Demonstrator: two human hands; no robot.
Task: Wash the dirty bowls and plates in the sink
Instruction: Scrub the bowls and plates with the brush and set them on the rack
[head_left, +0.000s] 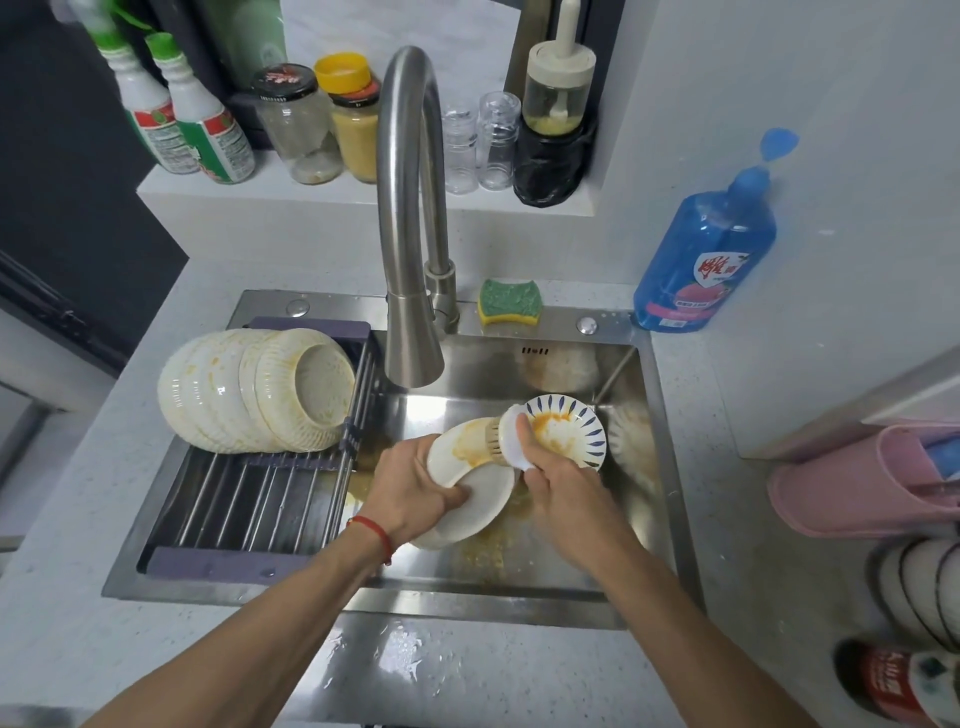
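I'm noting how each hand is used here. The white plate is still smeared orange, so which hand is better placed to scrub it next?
Right. The right hand already grips the dish brush, bristles against the white plate; the left hand is holding that plate.

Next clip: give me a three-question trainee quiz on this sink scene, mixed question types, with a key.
1. True or false: the left hand holds the stained white plates over the steel sink.
2. What does the right hand grip? A) green and yellow sponge B) white round scrubbing brush C) blue detergent bottle
3. Fill in: the stack of dirty white bowls lies on its side on the ____ across the sink's left part.

Key: 1 true. 2 B, the white round scrubbing brush; the sponge and bottle sit untouched behind the sink. 3 the drying rack.
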